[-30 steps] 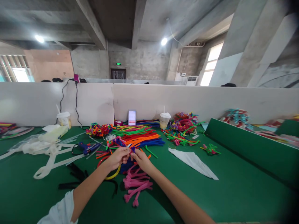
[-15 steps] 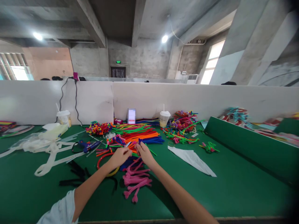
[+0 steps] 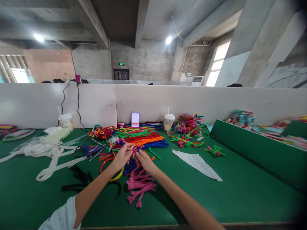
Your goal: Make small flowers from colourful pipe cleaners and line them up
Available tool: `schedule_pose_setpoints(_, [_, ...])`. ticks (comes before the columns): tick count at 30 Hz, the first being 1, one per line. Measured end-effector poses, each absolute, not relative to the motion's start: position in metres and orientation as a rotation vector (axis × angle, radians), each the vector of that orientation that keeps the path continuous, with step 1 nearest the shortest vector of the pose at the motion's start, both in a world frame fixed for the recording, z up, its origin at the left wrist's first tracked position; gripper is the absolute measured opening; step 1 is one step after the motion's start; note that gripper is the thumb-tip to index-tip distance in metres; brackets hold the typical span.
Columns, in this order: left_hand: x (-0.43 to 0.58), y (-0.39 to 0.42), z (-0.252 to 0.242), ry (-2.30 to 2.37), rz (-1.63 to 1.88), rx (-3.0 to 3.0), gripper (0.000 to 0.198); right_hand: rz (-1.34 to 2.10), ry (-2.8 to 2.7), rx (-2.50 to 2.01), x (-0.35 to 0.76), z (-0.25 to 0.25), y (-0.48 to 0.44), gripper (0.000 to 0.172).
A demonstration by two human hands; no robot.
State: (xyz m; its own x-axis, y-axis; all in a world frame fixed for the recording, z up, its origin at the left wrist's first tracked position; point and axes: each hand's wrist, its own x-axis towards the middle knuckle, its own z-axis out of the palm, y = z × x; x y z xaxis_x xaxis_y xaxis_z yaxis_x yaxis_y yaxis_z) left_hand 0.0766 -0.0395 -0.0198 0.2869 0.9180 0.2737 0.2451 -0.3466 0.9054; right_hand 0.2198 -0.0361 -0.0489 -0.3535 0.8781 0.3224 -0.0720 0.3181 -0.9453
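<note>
My left hand (image 3: 122,156) and my right hand (image 3: 144,159) meet over the green table (image 3: 240,198), fingers pinched together on a small bent pipe cleaner piece (image 3: 136,149), pink and purple. Just below them lies a heap of pink twisted pipe cleaners (image 3: 140,185) and some dark blue ones (image 3: 130,166). A red and yellow hoop (image 3: 110,161) lies under my left wrist. Beyond my hands spreads a pile of straight pipe cleaners (image 3: 144,139) in orange, red, green and blue.
A blue glue gun (image 3: 90,149) and white strips (image 3: 51,156) lie at the left. Two lidded cups (image 3: 65,120) (image 3: 169,122) stand by the white partition (image 3: 192,102). Finished coloured pieces (image 3: 188,129) sit at the right, then white paper (image 3: 198,163) and a green divider board (image 3: 259,153).
My hands drew apart a little, the right reaching toward the pile, then came back together on the small piece. The view tilted slightly.
</note>
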Motion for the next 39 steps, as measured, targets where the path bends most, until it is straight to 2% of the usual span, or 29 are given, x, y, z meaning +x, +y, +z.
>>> schedule_pose_setpoints(9, [0.075,-0.048,-0.016,1.016,1.217,1.98,0.01,1.631,-1.402,-0.62,0.218,-0.047,-0.042,0.035])
schedule_pose_setpoints(15, [0.072,-0.046,-0.022,1.112,1.334,2.408,0.014,1.846,-1.363,-0.556,0.222,-0.04,-0.048,0.032])
schedule_pose_setpoints(19, [0.071,-0.046,-0.024,1.031,1.374,2.481,0.013,1.913,-1.353,-0.467,0.223,-0.041,-0.047,0.031])
schedule_pose_setpoints(25, [0.071,-0.048,-0.022,0.983,1.362,2.474,0.015,1.916,-1.322,-0.452,0.224,-0.043,-0.045,0.028])
schedule_pose_setpoints(32, [0.07,-0.045,-0.024,1.136,1.378,2.258,0.024,1.68,-1.241,-0.51,0.226,-0.042,-0.038,0.028])
schedule_pose_setpoints(39, [0.07,-0.046,-0.018,1.245,1.069,2.357,0.021,1.484,-1.273,-0.636,0.229,-0.041,-0.032,0.032])
